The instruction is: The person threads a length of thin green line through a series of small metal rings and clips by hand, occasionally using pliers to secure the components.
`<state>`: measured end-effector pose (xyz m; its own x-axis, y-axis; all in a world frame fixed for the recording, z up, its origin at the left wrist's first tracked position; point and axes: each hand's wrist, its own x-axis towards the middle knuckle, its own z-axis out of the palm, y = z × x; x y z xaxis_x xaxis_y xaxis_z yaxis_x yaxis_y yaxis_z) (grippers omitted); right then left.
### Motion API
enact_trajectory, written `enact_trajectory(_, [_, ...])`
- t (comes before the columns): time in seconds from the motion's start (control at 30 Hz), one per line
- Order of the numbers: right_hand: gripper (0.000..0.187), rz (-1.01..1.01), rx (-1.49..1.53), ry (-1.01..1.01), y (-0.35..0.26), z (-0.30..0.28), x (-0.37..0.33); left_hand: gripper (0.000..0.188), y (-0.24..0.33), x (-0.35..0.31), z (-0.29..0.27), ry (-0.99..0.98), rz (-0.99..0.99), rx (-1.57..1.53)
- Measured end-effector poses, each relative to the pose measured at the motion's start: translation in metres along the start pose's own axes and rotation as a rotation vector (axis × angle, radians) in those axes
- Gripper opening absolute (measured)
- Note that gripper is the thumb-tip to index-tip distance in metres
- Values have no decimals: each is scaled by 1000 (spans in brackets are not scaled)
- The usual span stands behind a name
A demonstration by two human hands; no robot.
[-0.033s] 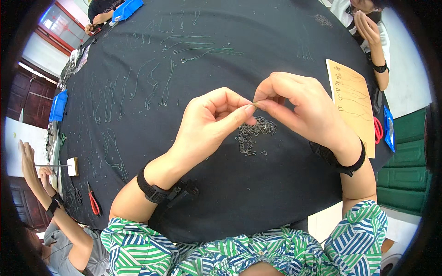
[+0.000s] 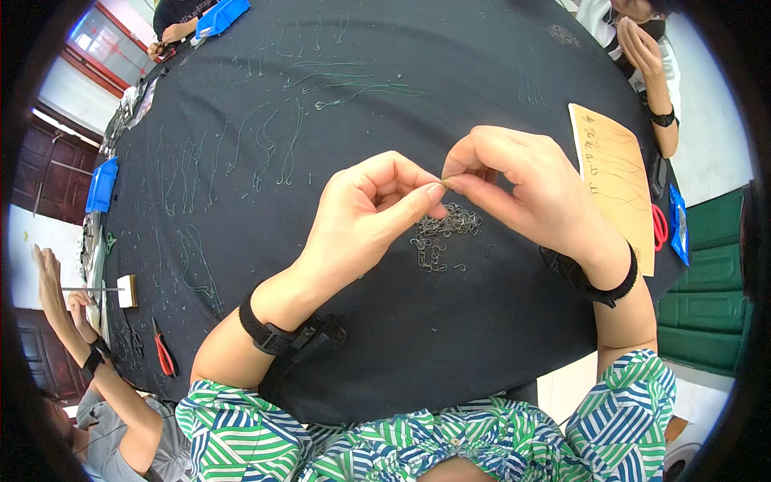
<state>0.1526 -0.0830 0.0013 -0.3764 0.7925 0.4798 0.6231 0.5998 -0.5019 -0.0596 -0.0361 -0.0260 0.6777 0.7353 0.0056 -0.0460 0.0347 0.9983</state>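
Above the black-clothed table, my left hand (image 2: 365,205) and my right hand (image 2: 522,181) meet with thumb and forefinger pinched. Between the touching fingertips is a tiny greenish sliver, too small to name. Just beneath my fingers lies a pile of small metal fish hooks (image 2: 438,233), partly covered by my left fingertips. Hooks tied to green line (image 2: 369,88) are spread across the cloth beyond my hands. More such lines (image 2: 189,177) lie to the left of my left hand. Both wrists carry black straps.
A tan card (image 2: 614,185) with hooks and lines on it lies at right, near red-handled scissors (image 2: 659,227) and a blue packet (image 2: 679,225). Red-handled pliers (image 2: 164,353) and a blue tray (image 2: 102,185) are at left. Other people work around the table (image 2: 450,337).
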Motion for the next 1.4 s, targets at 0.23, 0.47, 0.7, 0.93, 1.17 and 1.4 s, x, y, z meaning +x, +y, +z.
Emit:
enact_trajectory(0.23, [9,132,189,-68,1,-8,1,10,-1,-1,-3,-16,51,31])
enact_trajectory(0.47, [8,80,145,-92,2,-13,2,10,-3,-1,-3,-17,63,33])
enact_trajectory(0.7, [9,158,215,-34,2,-13,0,12,-6,0,-3,5,63,24])
enact_trajectory(0.93, [10,195,207,1,2,-10,0,11,-4,-1,1,-10,35,11])
enact_trajectory(1.17, [10,192,251,-12,2,-7,-2,12,-6,0,2,-19,38,-18])
enact_trajectory(1.4, [9,173,245,-37,4,-7,-2,15,-5,0,1,-7,29,-33])
